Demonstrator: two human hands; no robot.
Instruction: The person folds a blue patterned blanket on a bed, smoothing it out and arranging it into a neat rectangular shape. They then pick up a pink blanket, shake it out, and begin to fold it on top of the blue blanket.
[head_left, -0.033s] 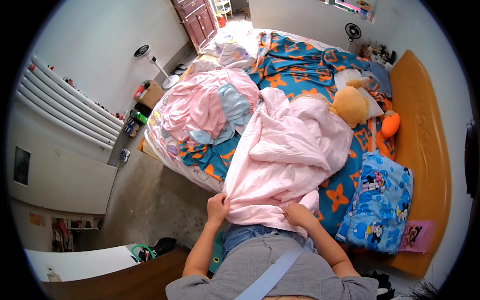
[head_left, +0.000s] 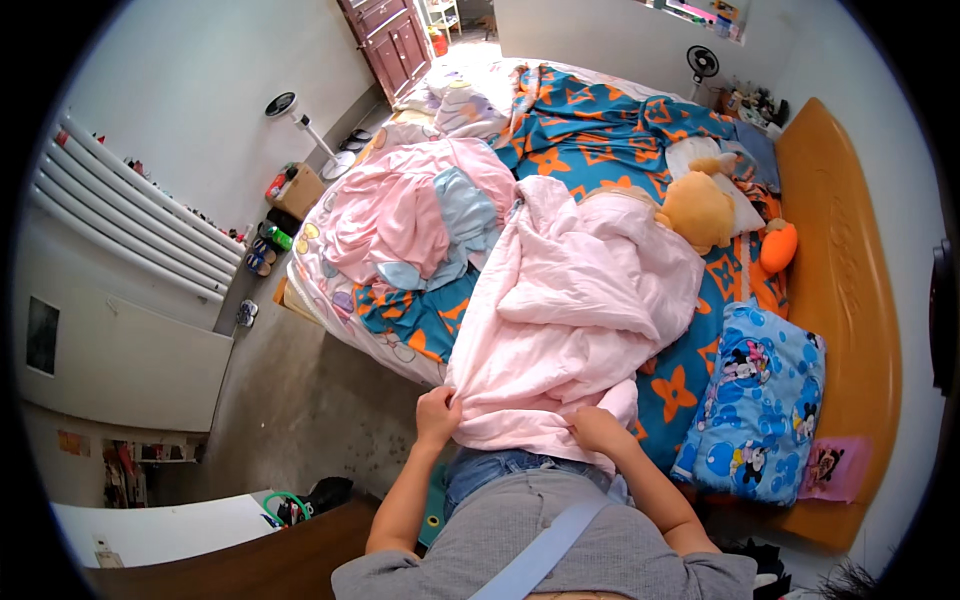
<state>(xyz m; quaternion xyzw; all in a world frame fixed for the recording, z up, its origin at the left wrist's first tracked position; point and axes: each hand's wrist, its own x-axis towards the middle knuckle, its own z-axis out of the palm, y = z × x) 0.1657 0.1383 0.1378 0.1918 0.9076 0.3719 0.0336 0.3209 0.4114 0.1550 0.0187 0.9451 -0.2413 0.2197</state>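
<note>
Hardly anything had moved since the earlier moment: both hands and the bedding kept their places, and only the view had shifted very slightly. The pink quilt [head_left: 590, 290] lay rumpled across the near part of the bed, its near end hanging against the person's front. The left hand [head_left: 438, 417] was closed, pinching the quilt's edge at its near left corner between thumb and fingers. The right hand [head_left: 598, 432] was curled around the fabric near the opposite end of that edge, its fingertips partly hidden. Under the quilt spread a teal blanket [head_left: 672, 394] with orange shapes. Just left of the quilt lay a crumpled heap of pink cloth [head_left: 385, 210], with a pale blue cloth [head_left: 465, 205] on its right side. A yellow-orange plush toy [head_left: 698, 212] rested at the quilt's far right corner, and beyond it to the right was a bright orange toy [head_left: 778, 247]. Nearer, a blue cartoon-print pillow [head_left: 755, 400] leaned close to the wooden headboard [head_left: 845, 270], with a pink packet [head_left: 838, 468] beside it. Farther off stood a white fan [head_left: 318, 135] and a dark red door [head_left: 392, 50].
</note>
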